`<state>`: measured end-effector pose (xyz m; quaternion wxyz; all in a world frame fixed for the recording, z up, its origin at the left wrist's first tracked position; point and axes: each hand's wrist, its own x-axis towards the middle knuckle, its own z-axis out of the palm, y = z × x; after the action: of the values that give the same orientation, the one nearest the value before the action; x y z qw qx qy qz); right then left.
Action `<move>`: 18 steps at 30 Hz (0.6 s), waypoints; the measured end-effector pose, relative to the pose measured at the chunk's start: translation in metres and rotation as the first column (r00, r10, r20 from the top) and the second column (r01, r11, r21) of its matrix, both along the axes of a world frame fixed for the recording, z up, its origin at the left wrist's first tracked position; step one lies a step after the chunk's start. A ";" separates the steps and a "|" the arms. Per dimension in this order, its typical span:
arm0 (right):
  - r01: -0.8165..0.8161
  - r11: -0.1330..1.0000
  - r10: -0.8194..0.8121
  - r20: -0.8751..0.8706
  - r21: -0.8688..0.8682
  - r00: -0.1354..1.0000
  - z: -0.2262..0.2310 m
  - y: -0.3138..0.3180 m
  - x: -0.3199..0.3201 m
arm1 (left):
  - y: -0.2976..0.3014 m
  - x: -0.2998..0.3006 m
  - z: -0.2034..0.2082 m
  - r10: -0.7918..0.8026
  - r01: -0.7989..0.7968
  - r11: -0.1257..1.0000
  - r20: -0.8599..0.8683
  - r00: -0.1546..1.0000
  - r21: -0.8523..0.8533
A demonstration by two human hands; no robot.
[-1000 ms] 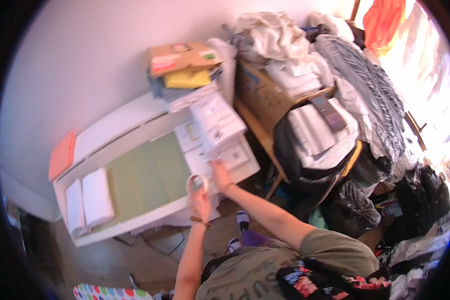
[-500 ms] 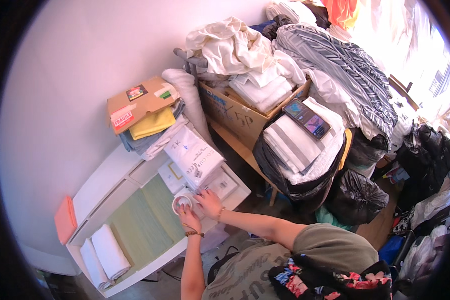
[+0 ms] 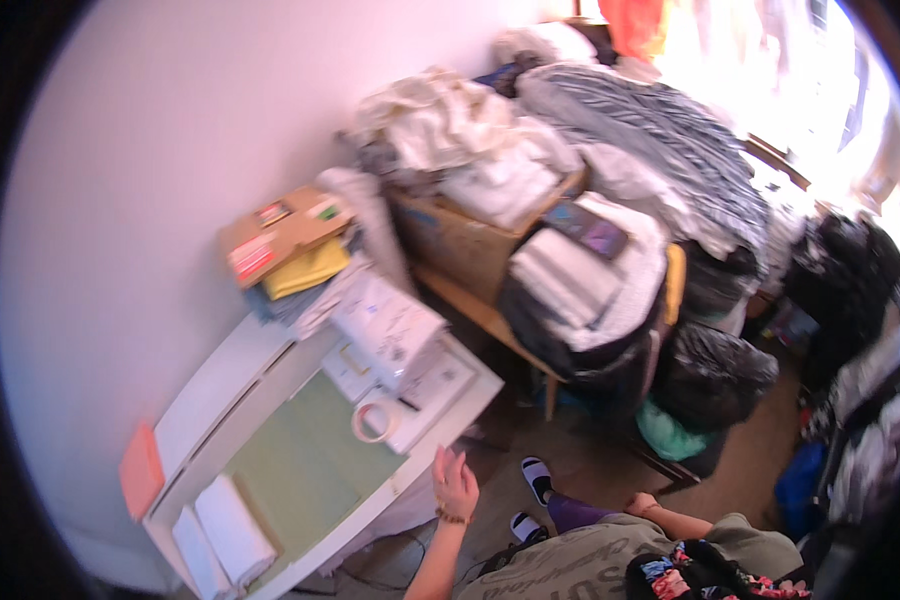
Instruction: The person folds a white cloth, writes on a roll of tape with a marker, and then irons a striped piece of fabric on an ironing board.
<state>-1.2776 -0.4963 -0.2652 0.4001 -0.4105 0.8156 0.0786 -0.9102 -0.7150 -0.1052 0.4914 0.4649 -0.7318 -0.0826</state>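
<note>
My left hand (image 3: 455,487) is raised just off the near long edge of a white table or cabinet top, open, fingers apart and holding nothing. Close to my body, off to the right, my right hand (image 3: 643,502) has its fingers curled; any thing inside them is hidden. A roll of pale tape (image 3: 357,424) lies on the tabletop, touched by neither hand. Next to it a dark pen or marker (image 3: 408,404) rests on a flat white package (image 3: 438,388). A white wrapped package with handwriting (image 3: 390,325) sits behind these. Motion blurs the picture somewhat.
A green mat (image 3: 305,460) covers the tabletop's middle, with folded white towels (image 3: 235,530) at its near left end. Behind stand a brown box (image 3: 285,235) on folded cloth and a cardboard carton (image 3: 460,240) of linens. Black bags (image 3: 715,385) crowd the right.
Both hands have left the tape roll, which now lies on the tabletop. My left hand moved right and nearer; my right swung right toward my body. The view has shifted, showing my feet.
</note>
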 end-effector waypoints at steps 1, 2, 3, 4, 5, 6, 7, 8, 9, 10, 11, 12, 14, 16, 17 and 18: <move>0.161 0.971 -0.165 0.007 0.174 0.986 -0.018 0.038 -0.017 | 0.016 -0.006 0.000 -0.045 0.044 0.999 0.067 0.997 0.015; 0.183 0.950 -0.178 -0.041 0.254 0.983 -0.045 0.092 -0.046 | 0.032 -0.016 -0.012 -0.159 0.157 0.985 0.015 0.987 0.074; 0.179 0.927 -0.166 -0.066 0.331 0.984 -0.066 0.130 -0.060 | 0.048 -0.015 -0.027 -0.271 0.259 0.928 0.011 0.962 0.268; 0.234 0.913 -0.219 -0.082 0.333 0.972 -0.067 0.138 -0.051 | 0.062 -0.004 -0.038 -0.360 0.309 0.837 0.029 0.932 0.451; 0.288 0.896 -0.265 -0.113 0.339 0.958 -0.064 0.149 -0.052 | 0.075 0.001 -0.044 -0.384 0.300 0.761 0.027 0.923 0.575; 0.348 0.871 -0.316 -0.146 0.348 0.937 -0.064 0.166 -0.052 | 0.088 0.001 -0.049 -0.412 0.285 0.666 0.022 0.911 0.689; 0.400 0.861 -0.376 -0.135 0.314 0.917 -0.082 0.202 -0.065 | 0.104 -0.010 -0.062 -0.466 0.296 0.534 -0.017 0.885 0.792; 0.450 0.847 -0.432 -0.127 0.281 0.893 -0.100 0.229 -0.081 | 0.119 -0.021 -0.082 -0.561 0.283 0.482 0.044 0.826 0.829; 0.462 0.854 -0.446 -0.119 0.238 0.887 -0.113 0.247 -0.098 | 0.132 -0.018 -0.112 -0.616 0.245 0.454 0.104 0.781 0.856; 0.479 0.856 -0.459 -0.141 0.194 0.877 -0.117 0.261 -0.097 | 0.142 -0.013 -0.138 -0.678 0.182 0.445 0.197 0.708 0.877; 0.486 0.859 -0.461 -0.170 0.158 0.871 -0.113 0.270 -0.102 | 0.156 -0.006 -0.160 -0.642 0.135 0.354 0.136 0.754 0.925; 0.465 0.858 -0.443 -0.147 0.216 0.885 -0.110 0.284 -0.102 | 0.164 0.000 -0.183 -0.616 0.083 0.267 0.104 0.781 0.960; 0.359 0.883 -0.339 -0.120 0.302 0.933 -0.085 0.281 -0.117 | 0.182 0.020 -0.226 -0.496 -0.025 0.117 0.080 0.865 0.993; 0.352 0.917 -0.351 -0.040 0.189 0.936 -0.068 0.295 -0.131 | 0.191 0.001 -0.248 -0.646 -0.211 0.099 0.224 0.729 0.972; 0.327 0.937 -0.329 -0.003 0.120 0.944 -0.059 0.294 -0.140 | 0.200 0.002 -0.254 -0.751 -0.304 0.143 0.304 0.586 0.942; 0.453 0.891 -0.448 0.164 0.007 0.879 -0.043 0.293 -0.141 | 0.208 -0.007 -0.258 -0.567 -0.299 0.039 0.268 0.779 0.953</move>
<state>-1.4185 -0.2031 -0.3080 0.4656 -0.2210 0.8546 -0.0629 -0.9171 -0.5070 -0.3635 -0.2400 0.5886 -0.6208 -0.4588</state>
